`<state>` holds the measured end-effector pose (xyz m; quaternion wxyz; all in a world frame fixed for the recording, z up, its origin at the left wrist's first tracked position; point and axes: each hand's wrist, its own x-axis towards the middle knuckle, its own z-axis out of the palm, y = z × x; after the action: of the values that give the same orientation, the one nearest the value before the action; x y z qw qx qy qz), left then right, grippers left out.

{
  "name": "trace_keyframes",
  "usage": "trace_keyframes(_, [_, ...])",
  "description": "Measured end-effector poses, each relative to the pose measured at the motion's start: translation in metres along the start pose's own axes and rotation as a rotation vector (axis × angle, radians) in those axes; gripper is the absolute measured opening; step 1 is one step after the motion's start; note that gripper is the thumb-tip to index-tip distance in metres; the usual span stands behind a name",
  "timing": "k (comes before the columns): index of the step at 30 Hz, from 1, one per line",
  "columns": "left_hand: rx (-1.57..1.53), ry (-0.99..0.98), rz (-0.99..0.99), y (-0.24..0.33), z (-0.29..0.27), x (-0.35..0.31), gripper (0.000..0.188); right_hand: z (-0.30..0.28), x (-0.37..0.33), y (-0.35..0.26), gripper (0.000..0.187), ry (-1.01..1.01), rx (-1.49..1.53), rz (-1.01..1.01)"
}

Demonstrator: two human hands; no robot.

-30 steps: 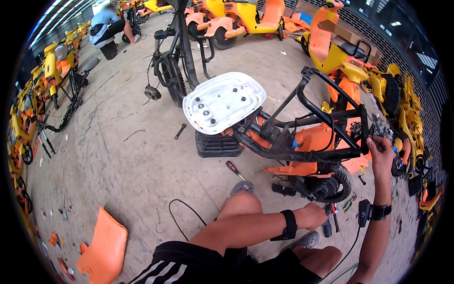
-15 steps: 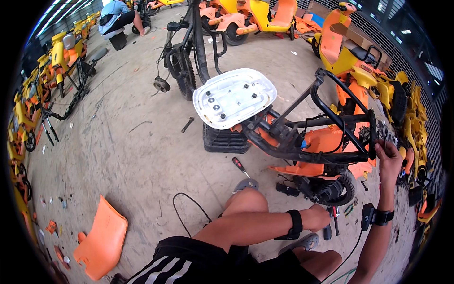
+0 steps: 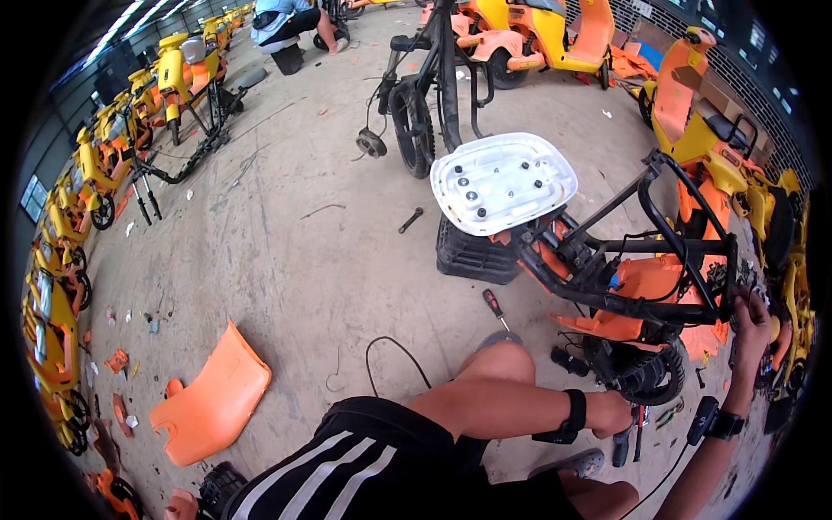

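A stripped black scooter frame with orange body panels lies at the right, its rear wheel low beside my legs. My right hand is at the frame's rear end, fingers curled against the end bar. My left hand is closed beside the wheel, below the frame; its fingers are mostly hidden, so I cannot make out what is in it. Just below it lies a dark tool handle with a red-and-black tool. A white oval plastic cover with several dark fasteners rests over a black crate.
A screwdriver, a wrench and an orange panel lie on the concrete floor. A stripped front fork with wheel stands beyond the cover. Yellow scooters line the left. Another person sits far back.
My view has swung left, so the scene sits farther right in the picture. Both hands stay by the frame and rear wheel, with only slight shifts in pose.
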<state>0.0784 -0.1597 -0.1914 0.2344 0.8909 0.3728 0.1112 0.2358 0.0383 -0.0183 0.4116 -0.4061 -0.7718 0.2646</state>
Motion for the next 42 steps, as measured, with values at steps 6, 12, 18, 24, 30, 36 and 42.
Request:
trace_keyframes(6, [0.007, -0.105, -0.048, 0.000, -0.004, -0.005, 0.023, 0.013, -0.002, -0.016, 0.028, 0.046, -0.026, 0.085])
trace_keyframes(12, [0.021, -0.071, -0.042, 0.000, -0.001, 0.000, 0.023, 0.027, -0.016, -0.031, 0.033, 0.049, 0.077, 0.013])
trace_keyframes(18, [0.000, -0.038, -0.033, 0.000, 0.008, 0.009, 0.020, 0.022, -0.010, -0.016, 0.030, 0.121, 0.010, 0.075])
trace_keyframes(24, [-0.001, -0.020, -0.028, 0.004, 0.008, 0.012, 0.023, 0.035, -0.017, -0.030, 0.034, 0.134, 0.158, -0.003])
trace_keyframes(30, [0.013, 0.029, -0.042, 0.004, 0.021, 0.019, 0.022, 0.032, -0.014, -0.025, 0.038, 0.128, 0.174, -0.001])
trace_keyframes(36, [0.028, -0.051, -0.031, 0.006, 0.015, 0.017, 0.021, 0.033, -0.016, -0.033, 0.032, 0.099, 0.163, 0.026])
trace_keyframes(42, [0.043, -0.103, -0.022, 0.016, -0.003, 0.008, 0.022, 0.042, -0.021, -0.055, 0.026, 0.194, 0.048, 0.068])
